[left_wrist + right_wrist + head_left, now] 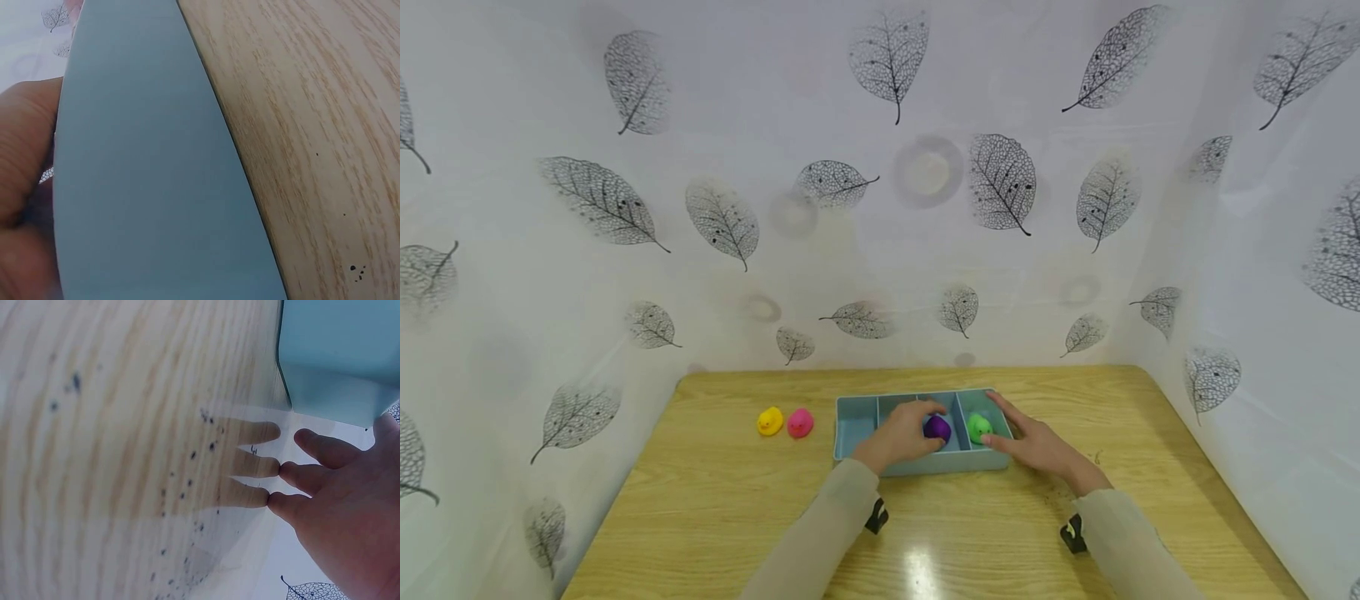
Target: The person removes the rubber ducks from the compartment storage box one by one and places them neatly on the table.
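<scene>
A blue-grey box (943, 463) divided into several compartments stands on the wooden table. My left hand (900, 433) reaches over its front wall and pinches a purple rubber duck (937, 428) between thumb and fingers, in the compartment left of the rightmost one. The duck's face does not show. In the rightmost compartment sits a green rubber duck (978, 428). Spread about it, my right hand (1037, 446) has its thumb beside the duck and a finger at the far rim. In the right wrist view, the lower fingers (306, 478) are extended near the tabletop.
A yellow rubber duck (770, 422) and a pink rubber duck (801, 423) stand side by side on the table (722, 500), left of the box. A white leaf-patterned curtain (865, 250) surrounds the back and sides.
</scene>
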Demonstrator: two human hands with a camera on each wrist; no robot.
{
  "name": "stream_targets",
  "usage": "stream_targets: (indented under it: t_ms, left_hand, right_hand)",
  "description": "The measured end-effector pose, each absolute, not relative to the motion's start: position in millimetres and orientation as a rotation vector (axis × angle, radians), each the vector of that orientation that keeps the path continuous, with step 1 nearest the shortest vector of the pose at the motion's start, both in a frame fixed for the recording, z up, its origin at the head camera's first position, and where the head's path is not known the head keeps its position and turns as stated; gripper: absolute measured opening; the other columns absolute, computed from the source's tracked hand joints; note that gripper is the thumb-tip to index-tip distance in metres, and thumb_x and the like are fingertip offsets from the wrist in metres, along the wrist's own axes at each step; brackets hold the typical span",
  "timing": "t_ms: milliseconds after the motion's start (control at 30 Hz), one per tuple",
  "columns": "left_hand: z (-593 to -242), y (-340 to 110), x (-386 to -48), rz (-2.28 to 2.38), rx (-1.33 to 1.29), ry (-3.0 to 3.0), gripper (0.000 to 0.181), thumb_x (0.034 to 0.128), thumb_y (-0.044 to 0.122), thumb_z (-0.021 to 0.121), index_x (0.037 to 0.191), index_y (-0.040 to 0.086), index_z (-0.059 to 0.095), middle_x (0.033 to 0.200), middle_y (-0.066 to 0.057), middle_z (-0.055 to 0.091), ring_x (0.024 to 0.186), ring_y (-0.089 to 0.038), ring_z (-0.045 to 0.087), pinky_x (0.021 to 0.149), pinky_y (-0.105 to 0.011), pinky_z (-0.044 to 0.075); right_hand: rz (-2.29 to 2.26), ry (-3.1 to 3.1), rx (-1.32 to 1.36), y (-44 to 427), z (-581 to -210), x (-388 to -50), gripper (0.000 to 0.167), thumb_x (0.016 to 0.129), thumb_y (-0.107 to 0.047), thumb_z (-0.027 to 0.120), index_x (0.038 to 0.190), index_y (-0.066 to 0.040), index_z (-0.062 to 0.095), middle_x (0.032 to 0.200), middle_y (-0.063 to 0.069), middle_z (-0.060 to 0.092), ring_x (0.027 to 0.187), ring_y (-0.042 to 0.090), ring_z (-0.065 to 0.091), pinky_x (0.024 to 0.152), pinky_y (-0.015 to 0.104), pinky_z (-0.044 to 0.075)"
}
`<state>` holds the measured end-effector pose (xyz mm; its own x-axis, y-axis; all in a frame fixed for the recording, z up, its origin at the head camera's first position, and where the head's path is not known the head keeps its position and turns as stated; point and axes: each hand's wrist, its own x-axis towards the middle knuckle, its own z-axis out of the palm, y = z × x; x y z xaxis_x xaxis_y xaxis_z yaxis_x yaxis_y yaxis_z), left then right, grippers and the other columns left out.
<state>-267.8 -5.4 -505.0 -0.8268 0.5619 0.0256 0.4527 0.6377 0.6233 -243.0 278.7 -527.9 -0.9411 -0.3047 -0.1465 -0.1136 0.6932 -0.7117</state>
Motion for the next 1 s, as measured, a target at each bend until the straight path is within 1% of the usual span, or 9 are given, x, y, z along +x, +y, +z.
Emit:
stream_targets:
  t_ms: [167,267,433,600,767,1000]
  left_hand:
    - [-502,-3,-269,0.906,0.823,2.680,0.053,0.0899,0.016,0.084,0.139,0.010,0.066,0.141,-0.009,0.068,0.131,-0.029,0.064,0.110,-0.039,0.055]
    - [-500,0,-272,0.856,0.818,2.674,0.053,0.0885,0.015,0.085,0.138,0.010,0.066,0.141,-0.009,0.068,0.132,-0.030,0.063,0.113,-0.041,0.053]
    - [-501,2,-276,0.809,0.820,2.650,0.054,0.0872,0.013,0.085,0.138,0.008,0.066,0.140,-0.011,0.068,0.130,-0.030,0.064,0.112,-0.040,0.053]
    - [-504,2,-277,0.803,0.829,2.646,0.053,0.0875,0.013,0.084,0.138,0.009,0.067,0.139,-0.011,0.068,0.130,-0.029,0.064,0.112,-0.039,0.053]
    - [-504,2,-278,0.798,0.840,2.655,0.050,0.0903,0.012,0.081,0.138,0.009,0.067,0.138,-0.012,0.068,0.130,-0.030,0.064,0.112,-0.040,0.053]
    - [-503,5,-276,0.800,0.785,2.666,0.044,0.0936,0.010,0.077,0.136,0.008,0.068,0.136,-0.013,0.068,0.129,-0.030,0.064,0.110,-0.040,0.055]
  right_hand:
    - [-1.087,2.657,-0.337,279,-528,-244,0.090,0.101,-0.061,0.061,0.171,-0.034,0.012,0.176,0.018,0.017,0.148,0.061,0.034,0.114,0.078,0.035]
    - [-1.082,2.660,-0.340,279,-528,-244,0.089,0.101,-0.061,0.061,0.170,-0.034,0.012,0.175,0.019,0.018,0.147,0.062,0.035,0.113,0.078,0.036]
    - [-1.073,2.663,-0.342,280,-530,-245,0.089,0.101,-0.061,0.061,0.170,-0.035,0.011,0.175,0.020,0.019,0.147,0.061,0.037,0.113,0.077,0.036]
    - [-1.075,2.661,-0.347,280,-530,-244,0.089,0.101,-0.060,0.061,0.171,-0.034,0.011,0.174,0.021,0.019,0.146,0.061,0.038,0.113,0.077,0.037]
    - [-1.074,2.666,-0.348,279,-529,-244,0.089,0.101,-0.060,0.060,0.170,-0.034,0.012,0.173,0.022,0.021,0.146,0.062,0.037,0.113,0.078,0.037]
    - [-1.081,2.654,-0.335,280,-529,-244,0.089,0.101,-0.061,0.060,0.170,-0.035,0.011,0.174,0.023,0.020,0.147,0.062,0.035,0.113,0.078,0.036]
